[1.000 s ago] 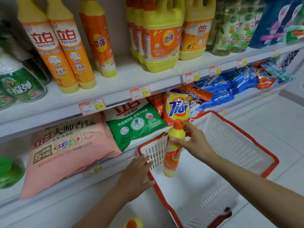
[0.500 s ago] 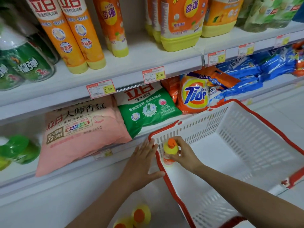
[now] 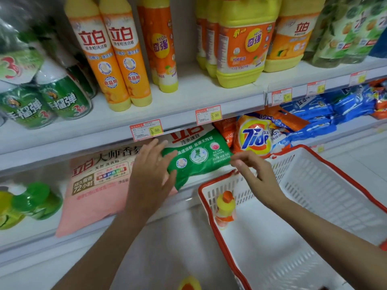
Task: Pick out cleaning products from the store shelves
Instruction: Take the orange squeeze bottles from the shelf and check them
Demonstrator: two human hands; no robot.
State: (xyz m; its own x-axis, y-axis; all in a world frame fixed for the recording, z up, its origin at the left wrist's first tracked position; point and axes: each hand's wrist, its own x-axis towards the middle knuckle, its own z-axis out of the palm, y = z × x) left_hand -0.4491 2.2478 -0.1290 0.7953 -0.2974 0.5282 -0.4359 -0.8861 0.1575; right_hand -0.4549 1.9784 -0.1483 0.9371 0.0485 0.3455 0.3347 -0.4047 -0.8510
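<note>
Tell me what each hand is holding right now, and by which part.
Nothing is held. The left hand is open, reaching at the green detergent bag; the right hand is open above the basket, the small bottle standing released inside.

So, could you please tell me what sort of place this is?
A shop's cleaning-products aisle, most likely: price tags line the shelf edges, detergent bottles and a Tide bag fill the shelves, beside a shopping basket.
</note>
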